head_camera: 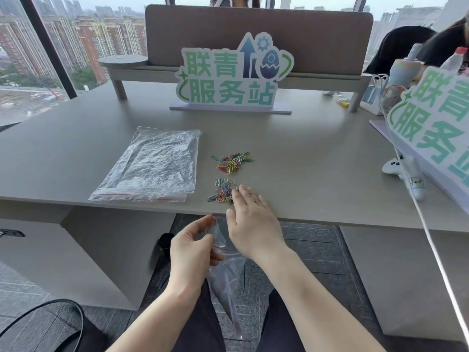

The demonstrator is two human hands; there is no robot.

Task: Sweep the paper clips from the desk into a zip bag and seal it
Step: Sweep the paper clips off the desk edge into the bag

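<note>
Two heaps of coloured paper clips lie on the grey desk (304,158): a far heap (232,162) and a near heap (222,191) close to the front edge. My right hand (251,214) lies flat with straight fingers touching the right side of the near heap. Below the desk edge, my left hand (191,246) pinches the mouth of a clear zip bag (225,273) with a red seal line; the bag hangs down between my knees.
A stack of spare clear zip bags (152,166) lies left of the clips. A white-and-green sign (232,77) stands behind, a second sign (431,128) at the right with a white game controller (396,166) and a white cord. A person sits at the back right.
</note>
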